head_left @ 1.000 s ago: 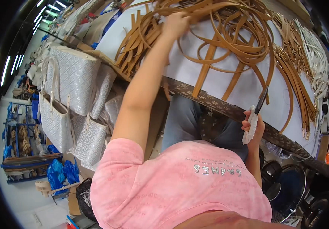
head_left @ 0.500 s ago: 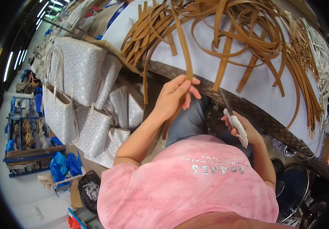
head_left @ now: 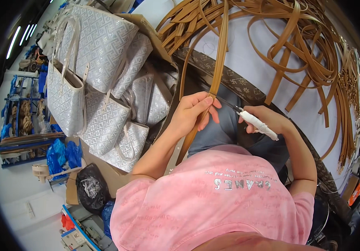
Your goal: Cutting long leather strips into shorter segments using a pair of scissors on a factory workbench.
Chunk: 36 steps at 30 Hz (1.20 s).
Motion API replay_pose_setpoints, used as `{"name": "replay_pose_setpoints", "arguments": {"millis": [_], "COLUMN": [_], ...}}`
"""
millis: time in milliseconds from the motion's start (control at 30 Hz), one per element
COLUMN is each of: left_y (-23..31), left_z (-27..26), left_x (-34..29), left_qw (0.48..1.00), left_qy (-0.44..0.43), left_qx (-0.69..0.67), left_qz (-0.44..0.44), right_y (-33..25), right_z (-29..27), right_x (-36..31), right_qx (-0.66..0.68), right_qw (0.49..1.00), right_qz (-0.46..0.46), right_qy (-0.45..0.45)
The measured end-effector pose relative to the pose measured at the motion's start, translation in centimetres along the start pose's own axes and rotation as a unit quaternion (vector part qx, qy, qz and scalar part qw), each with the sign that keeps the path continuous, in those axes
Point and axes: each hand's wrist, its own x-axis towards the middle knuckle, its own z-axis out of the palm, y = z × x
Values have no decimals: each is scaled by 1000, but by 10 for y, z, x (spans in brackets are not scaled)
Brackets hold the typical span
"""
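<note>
Evidently, one brown strap (head_left: 219, 58) is mid-work: it hangs from the desk (head_left: 238, 48) over the lap, its lower end loose below the left hand (head_left: 188, 111). That grip is pinched on the strap, thumb against fingers. The right hand (head_left: 270, 115) is wrapped around a tool with a white-bound handle (head_left: 258, 124); its dark tip is right by the strap at the left fingers, and whether it touches, I can't tell. No cut shows on this strap, so it looks unfinished. Farther off, a loose, tangled heap of brown straps (head_left: 289, 35) lies on the desk, seemingly much left to handle. Toward the right edge, a straighter brown bundle (head_left: 344, 134) looks sorted, perhaps done.
</note>
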Motion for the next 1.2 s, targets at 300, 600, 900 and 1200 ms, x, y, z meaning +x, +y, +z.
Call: {"name": "replay_pose_setpoints", "arguments": {"millis": [300, 600, 900, 1200], "left_y": [1, 5, 84, 97], "left_z": [-12, -12, -12, -50], "left_x": [4, 6, 24, 267], "left_qw": [999, 999, 934, 663], "left_qy": [-20, -29, -202, 231], "left_qx": [8, 7, 286, 696], "left_qz": [-23, -35, -71, 151], "right_y": [-8, -8, 27, 80], "right_z": [-14, -13, 14, 55], "right_x": [7, 5, -20, -26], "right_qx": [59, 67, 149, 313], "right_qw": [995, 996, 980, 942], "right_qz": [77, 64, 40, -17], "right_qy": [-25, -8, 123, 120]}}
